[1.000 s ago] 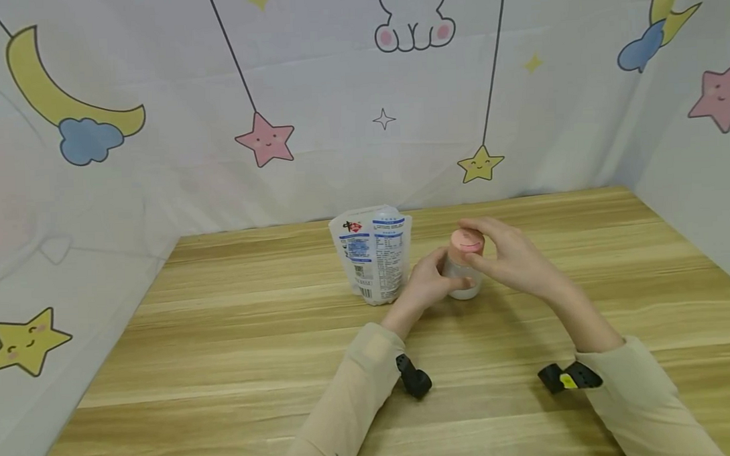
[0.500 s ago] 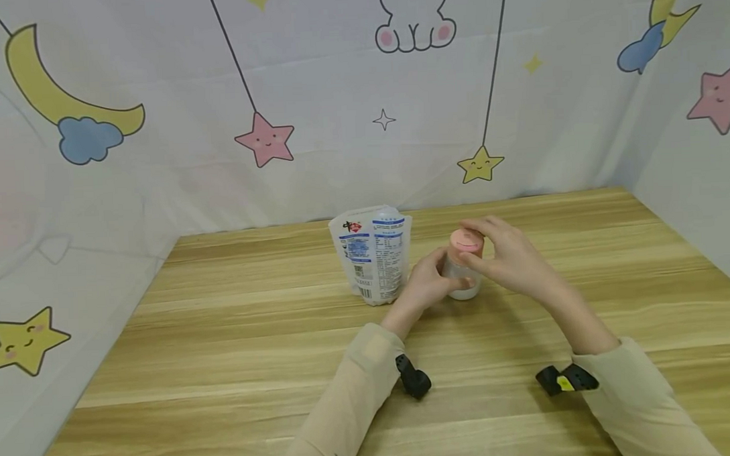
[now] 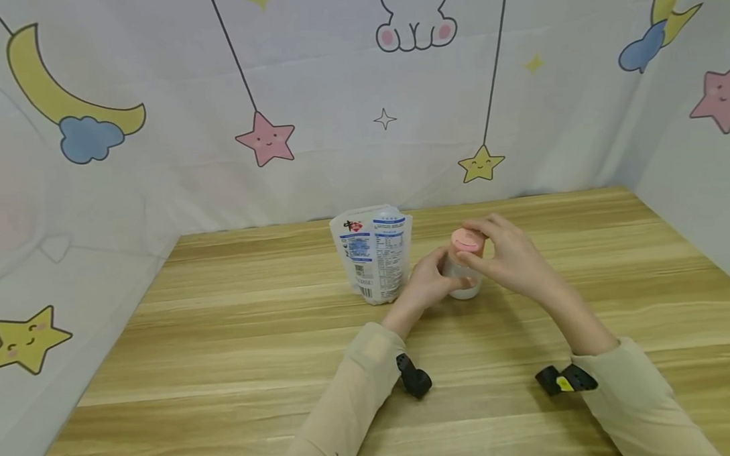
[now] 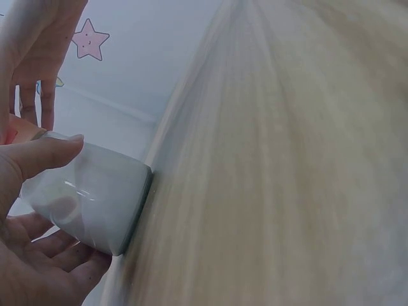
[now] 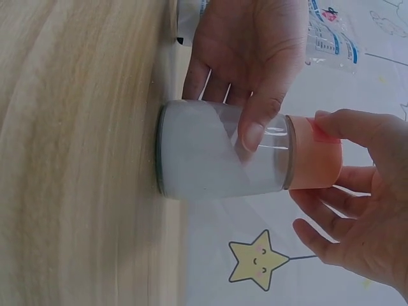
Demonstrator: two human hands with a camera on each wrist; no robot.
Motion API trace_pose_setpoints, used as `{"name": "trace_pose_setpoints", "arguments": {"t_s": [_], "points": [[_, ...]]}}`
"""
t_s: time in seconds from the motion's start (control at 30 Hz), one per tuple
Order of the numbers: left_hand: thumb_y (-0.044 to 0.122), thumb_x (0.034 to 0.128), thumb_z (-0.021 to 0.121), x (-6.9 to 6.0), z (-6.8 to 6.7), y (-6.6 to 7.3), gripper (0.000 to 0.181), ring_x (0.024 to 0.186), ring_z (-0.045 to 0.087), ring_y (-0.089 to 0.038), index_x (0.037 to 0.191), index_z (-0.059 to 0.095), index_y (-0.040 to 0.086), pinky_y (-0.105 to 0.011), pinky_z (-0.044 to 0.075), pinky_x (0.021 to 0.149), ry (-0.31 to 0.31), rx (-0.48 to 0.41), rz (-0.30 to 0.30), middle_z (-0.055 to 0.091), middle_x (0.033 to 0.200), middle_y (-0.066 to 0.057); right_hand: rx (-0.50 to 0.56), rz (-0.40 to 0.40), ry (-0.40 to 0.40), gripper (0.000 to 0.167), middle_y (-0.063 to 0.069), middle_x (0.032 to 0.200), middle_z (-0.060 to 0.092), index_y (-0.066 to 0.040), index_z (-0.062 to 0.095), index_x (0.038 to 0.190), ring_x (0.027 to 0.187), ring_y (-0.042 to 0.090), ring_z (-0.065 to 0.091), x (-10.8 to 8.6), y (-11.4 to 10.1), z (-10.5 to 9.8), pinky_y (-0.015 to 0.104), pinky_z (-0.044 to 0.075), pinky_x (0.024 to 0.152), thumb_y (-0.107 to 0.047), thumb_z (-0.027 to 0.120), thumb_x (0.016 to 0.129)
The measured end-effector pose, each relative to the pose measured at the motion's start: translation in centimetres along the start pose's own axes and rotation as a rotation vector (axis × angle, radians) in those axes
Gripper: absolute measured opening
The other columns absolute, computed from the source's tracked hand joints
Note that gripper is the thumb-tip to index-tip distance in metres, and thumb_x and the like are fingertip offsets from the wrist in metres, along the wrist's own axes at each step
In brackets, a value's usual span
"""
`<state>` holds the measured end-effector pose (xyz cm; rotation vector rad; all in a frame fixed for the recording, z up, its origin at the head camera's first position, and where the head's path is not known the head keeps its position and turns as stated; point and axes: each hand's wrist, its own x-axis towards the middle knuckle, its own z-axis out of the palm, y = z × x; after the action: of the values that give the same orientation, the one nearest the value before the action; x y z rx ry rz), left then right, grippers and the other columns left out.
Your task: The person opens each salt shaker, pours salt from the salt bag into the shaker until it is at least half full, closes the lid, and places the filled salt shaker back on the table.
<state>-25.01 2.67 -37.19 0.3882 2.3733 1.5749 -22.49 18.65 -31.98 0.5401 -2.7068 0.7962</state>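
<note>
A clear glass jar (image 5: 197,150) with white contents stands upright on the table, seen sideways in both wrist views. Its orange-pink lid (image 3: 465,240) sits on top, with a red patch on the rim. My left hand (image 3: 424,283) grips the jar's body from the left, thumb across the near side. From the right, my right hand (image 3: 513,258) holds the lid between thumb and fingers. Just left of the jar stands a plastic pouch (image 3: 372,254) with blue and black print, close to my left hand and partly hidden by it in the right wrist view.
The wood-grain table (image 3: 237,366) reaches back to a white cloth backdrop (image 3: 337,121) printed with stars and moons. Black straps (image 3: 414,377) sit at both sleeve cuffs.
My right hand and the mark on the lid have shifted very slightly. My left hand, the jar and the pouch stay where they were.
</note>
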Motion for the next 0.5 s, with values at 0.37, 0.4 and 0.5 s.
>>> {"name": "trace_pose_setpoints", "arguments": {"t_s": [0.37,0.4,0.5], "points": [[0.026,0.0779,0.078,0.2,0.0,-0.1,0.066,0.125,0.054,-0.021,0.138,0.05,0.017,-0.038,0.045,0.104,0.001,0.003,0.018,0.058,0.136,-0.004,0.076,-0.002,-0.095,0.057,0.02,0.141,0.049,-0.002,0.043,0.142,0.132,0.038,0.043,-0.4,-0.3,-0.9,0.059,0.035,0.107,-0.033,0.058,0.096],[0.026,0.0779,0.078,0.1,0.0,-0.1,0.067,0.125,0.054,-0.021,0.138,0.05,0.017,-0.038,0.045,0.104,0.001,0.002,0.02,0.058,0.136,-0.004,0.082,-0.011,-0.1,0.056,0.019,0.141,0.05,-0.002,0.043,0.141,0.132,0.038,0.044,-0.4,-0.3,-1.0,0.058,0.035,0.107,-0.032,0.057,0.096],[0.025,0.0776,0.078,0.1,0.0,-0.1,0.068,0.125,0.054,-0.021,0.138,0.05,0.017,-0.038,0.045,0.105,0.001,-0.002,0.021,0.058,0.136,-0.004,0.09,-0.034,-0.111,0.053,0.02,0.14,0.05,-0.002,0.044,0.141,0.132,0.038,0.045,-0.5,-0.4,-1.0,0.058,0.035,0.107,-0.028,0.058,0.096]]}}
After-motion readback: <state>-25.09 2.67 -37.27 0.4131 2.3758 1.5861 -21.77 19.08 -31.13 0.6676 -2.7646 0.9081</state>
